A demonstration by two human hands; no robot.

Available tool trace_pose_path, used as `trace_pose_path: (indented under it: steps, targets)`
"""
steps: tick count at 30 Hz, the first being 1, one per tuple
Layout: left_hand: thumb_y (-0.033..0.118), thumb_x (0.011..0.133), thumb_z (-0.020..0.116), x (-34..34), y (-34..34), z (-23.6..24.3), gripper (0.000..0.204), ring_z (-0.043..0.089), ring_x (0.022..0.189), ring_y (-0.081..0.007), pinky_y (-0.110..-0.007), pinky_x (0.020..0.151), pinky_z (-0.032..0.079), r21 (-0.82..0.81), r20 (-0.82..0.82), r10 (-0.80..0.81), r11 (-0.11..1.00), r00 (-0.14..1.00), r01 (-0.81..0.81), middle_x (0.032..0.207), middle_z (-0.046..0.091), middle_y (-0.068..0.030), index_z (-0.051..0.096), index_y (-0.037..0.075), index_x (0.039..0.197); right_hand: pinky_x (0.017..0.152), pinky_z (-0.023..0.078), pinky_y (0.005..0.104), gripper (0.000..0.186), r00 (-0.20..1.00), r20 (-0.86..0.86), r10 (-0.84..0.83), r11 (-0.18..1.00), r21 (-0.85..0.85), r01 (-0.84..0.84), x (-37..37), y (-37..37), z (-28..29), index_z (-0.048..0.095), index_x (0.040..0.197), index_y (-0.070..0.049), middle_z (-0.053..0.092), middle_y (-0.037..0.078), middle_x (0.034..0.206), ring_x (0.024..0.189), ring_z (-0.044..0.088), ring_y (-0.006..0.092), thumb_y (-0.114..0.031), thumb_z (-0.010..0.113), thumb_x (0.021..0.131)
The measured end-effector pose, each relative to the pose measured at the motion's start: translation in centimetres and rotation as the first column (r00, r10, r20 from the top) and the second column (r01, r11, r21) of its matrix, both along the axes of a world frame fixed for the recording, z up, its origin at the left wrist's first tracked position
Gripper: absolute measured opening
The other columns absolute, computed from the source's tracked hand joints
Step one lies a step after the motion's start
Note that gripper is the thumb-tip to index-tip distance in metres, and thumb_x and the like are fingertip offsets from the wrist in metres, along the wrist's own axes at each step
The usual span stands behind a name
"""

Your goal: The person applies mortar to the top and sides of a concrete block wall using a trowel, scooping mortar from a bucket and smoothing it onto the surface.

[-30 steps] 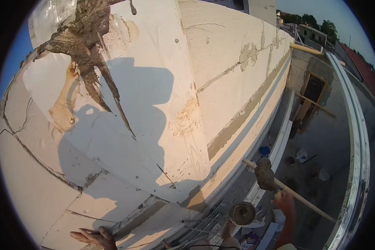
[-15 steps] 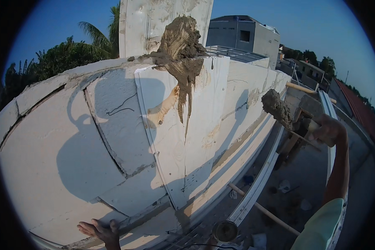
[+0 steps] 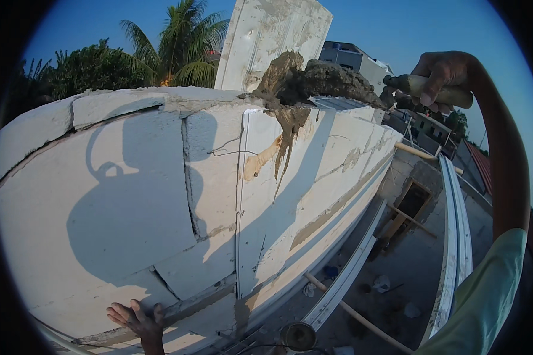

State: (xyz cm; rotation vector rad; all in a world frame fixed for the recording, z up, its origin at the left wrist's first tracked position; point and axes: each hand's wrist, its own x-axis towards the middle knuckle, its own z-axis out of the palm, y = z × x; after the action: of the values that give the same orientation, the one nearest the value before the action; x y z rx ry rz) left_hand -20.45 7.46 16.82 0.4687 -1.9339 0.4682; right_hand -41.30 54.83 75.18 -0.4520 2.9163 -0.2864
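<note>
My right hand (image 3: pixel 447 77) is raised at the upper right, its fingers wrapped round the pale handle of a trowel (image 3: pixel 417 87). Grey mortar (image 3: pixel 344 81) covers the trowel's blade, held level with the wall top. Just left of it, a mortar-smeared lump (image 3: pixel 278 68) stands on the wall (image 3: pixel 124 207) of white blocks. Wet mortar (image 3: pixel 291 127) runs down from there over a white board (image 3: pixel 260 201) on the wall face. Low at the left, my left hand (image 3: pixel 137 319) has its fingers spread, holding nothing; whether it touches the wall I cannot tell.
A white upright panel (image 3: pixel 272 47) rises behind the wall top. At the right, below the wall, are long white metal channels (image 3: pixel 456 236), wooden poles (image 3: pixel 361 316) and a rectangular floor opening (image 3: pixel 411 207). A round container (image 3: pixel 298 336) sits at the bottom.
My right hand has lifted the loaded trowel up and to the left, from beside the wall to its top. The view has shifted; my left hand stays open low on the left.
</note>
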Motion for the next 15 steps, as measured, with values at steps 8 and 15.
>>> trace_pose_path:
  steps: [8, 15]
  targets:
    - [0.06, 0.09, 0.053, 0.8, -0.1, -0.8, 0.078, 0.005, 0.142, -0.0541, -0.072, 0.107, 0.011, 0.05, 0.056, -0.026, 0.998, 0.998, 0.023, 0.156, 0.007, -0.0293, 0.024, 0.019, 0.149, 0.059, 0.056, 0.0352, 0.034, 0.985, 0.055, -0.161, 0.898, 0.422, 0.123, -1.8, -10.6, 4.3, 0.067, 0.09, 0.003, 0.067, 0.013, 0.073, 0.062, 0.067, 0.022, -0.019, 0.08, 0.066]
    - [0.061, 0.087, 0.058, 0.3, 0.0, -2.3, 0.083, 0.002, 0.141, -0.0562, -0.074, 0.105, 0.011, 0.051, 0.028, -0.062, 0.997, 0.998, 0.061, 0.156, 0.005, -0.0291, 0.022, 0.019, 0.15, 0.075, 0.058, 0.0362, 0.044, 0.985, -0.048, -0.166, 0.73, 0.666, 0.156, -1.9, -15.6, 5.7, 0.067, 0.097, 0.005, 0.07, 0.013, 0.081, 0.073, 0.069, 0.0219, -0.019, 0.085, 0.065]
